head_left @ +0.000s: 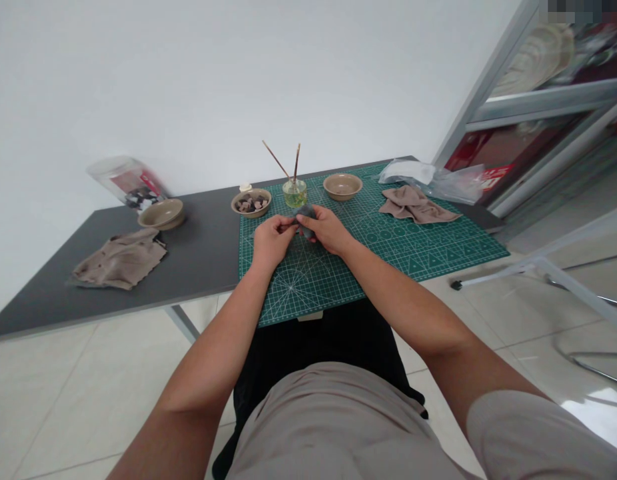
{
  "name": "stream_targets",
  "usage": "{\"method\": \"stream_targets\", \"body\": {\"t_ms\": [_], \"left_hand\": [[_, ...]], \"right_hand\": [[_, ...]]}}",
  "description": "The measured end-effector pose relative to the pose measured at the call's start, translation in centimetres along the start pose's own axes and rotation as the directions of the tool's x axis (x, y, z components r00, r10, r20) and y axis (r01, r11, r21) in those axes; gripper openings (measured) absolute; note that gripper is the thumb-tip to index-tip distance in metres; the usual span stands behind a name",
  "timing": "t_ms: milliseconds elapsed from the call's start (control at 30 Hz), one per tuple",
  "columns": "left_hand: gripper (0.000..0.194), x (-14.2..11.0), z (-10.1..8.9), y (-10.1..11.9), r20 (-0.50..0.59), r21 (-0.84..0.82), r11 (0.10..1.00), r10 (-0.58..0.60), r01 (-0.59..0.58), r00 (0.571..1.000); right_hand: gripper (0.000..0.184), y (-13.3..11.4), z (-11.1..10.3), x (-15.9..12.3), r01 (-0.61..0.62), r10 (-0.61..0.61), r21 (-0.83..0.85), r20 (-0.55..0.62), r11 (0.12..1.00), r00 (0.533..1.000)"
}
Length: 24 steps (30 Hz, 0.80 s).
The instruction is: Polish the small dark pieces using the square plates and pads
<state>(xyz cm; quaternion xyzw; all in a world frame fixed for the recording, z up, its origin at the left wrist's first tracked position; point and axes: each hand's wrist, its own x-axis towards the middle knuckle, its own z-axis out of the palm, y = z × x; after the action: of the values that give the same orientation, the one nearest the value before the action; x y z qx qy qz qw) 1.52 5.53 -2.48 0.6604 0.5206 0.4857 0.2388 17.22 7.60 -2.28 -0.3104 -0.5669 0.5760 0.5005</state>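
Over the green cutting mat (333,273), my right hand (328,230) is closed around a dark grey rounded lump (307,217), whose kind I cannot make out. My left hand (273,241) meets it from the left, thumb and fingers pinched together at the lump's edge. What the left fingertips hold is too small to name. Just beyond the hands stands a glass jar (295,193) of yellowish liquid with two thin sticks in it. A brown bowl (251,212) of dark and pale brown pieces sits to its left, and another brown bowl (342,195) to its right.
A crumpled brown cloth (416,205) and a clear plastic bag (438,181) lie at the mat's right end. On the dark table (203,260) at left are another brown cloth (121,259), a brown bowl (162,220) and a clear plastic container (126,180). A white wall rises behind.
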Motion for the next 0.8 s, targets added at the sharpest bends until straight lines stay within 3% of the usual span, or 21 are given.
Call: {"method": "stream_targets", "body": {"t_ms": [167,367,567,800], "left_hand": [[0.008,0.0,-0.1,0.2,0.016,-0.047,0.999,-0.014,0.015,1.0],[0.008,-0.2,-0.1,1.0,-0.008,0.019,1.0,-0.022,0.023,1.0],[0.009,-0.1,-0.1,0.5,-0.001,0.042,0.999,-0.013,0.013,1.0],[0.009,0.0,0.0,0.3,-0.011,0.084,0.996,0.003,-0.002,1.0]], "right_hand": [[0.018,0.1,0.1,0.0,0.005,-0.006,-0.033,-0.024,0.999,1.0],[0.019,0.2,0.2,0.2,-0.02,0.017,-0.04,-0.077,0.999,0.997],[0.019,0.0,0.2,0.0,-0.017,0.016,-0.033,-0.033,0.999,0.999],[0.02,0.0,0.1,0.1,-0.016,0.011,-0.063,-0.081,0.998,0.997]]}}
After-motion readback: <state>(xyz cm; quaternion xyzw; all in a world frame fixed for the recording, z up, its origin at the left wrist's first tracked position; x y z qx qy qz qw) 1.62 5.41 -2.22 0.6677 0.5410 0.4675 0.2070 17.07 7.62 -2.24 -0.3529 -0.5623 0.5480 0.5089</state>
